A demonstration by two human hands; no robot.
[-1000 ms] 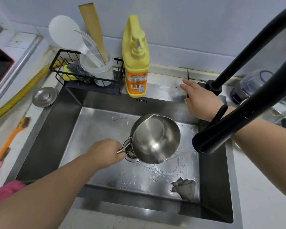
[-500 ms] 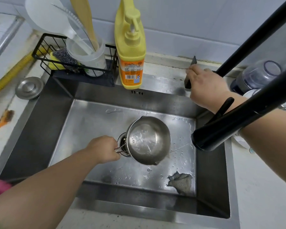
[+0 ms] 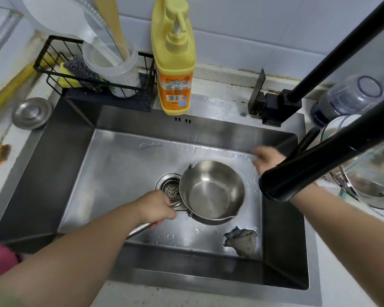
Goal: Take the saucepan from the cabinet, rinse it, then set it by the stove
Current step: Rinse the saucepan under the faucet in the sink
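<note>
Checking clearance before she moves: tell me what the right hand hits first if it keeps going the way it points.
Likely the saucepan rim; the right hand is blurred and reaches leftward beside it, depth unclear.

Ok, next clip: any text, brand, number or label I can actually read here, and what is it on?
No text is legible in this frame.
Soap bottle: the orange label carries print, a barcode and a small blue mark, all too blurred to read.
Saucepan, sink, tap, cup: no markings visible.
</note>
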